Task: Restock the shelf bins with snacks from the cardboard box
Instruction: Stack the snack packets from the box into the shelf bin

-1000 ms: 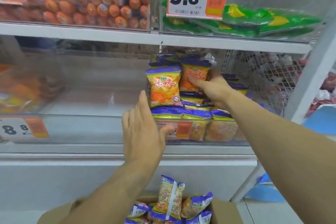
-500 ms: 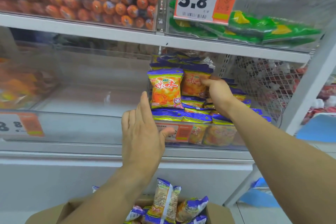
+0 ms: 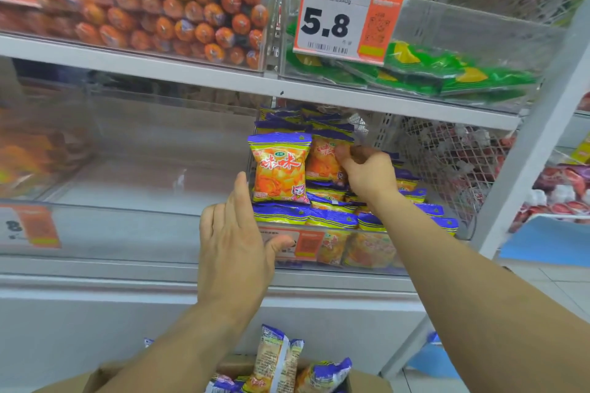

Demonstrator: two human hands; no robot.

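Note:
A clear shelf bin (image 3: 396,265) on the middle shelf holds several orange and purple snack packs. Two packs stand upright on the pile: a left pack (image 3: 280,166) and a right pack (image 3: 322,160). My right hand (image 3: 367,171) reaches into the bin with curled fingers on the right upright pack's upper edge. My left hand (image 3: 234,244) is flat with straight fingers against the bin's front left corner, its fingertips beside the left upright pack. Below, the cardboard box (image 3: 367,383) holds more of the same snack packs (image 3: 277,360).
To the left is an empty clear bin (image 3: 127,226). The upper shelf carries a bin of orange sausages (image 3: 166,9) and a bin of green packs (image 3: 447,73) with a 5.8 price tag (image 3: 346,24). A white upright post (image 3: 536,137) and wire mesh stand at the right.
My right hand's fingers have curled from a flat press to a grip on the right upright pack's top. The camera view shifted slightly upward; my left hand stays at the bin's corner.

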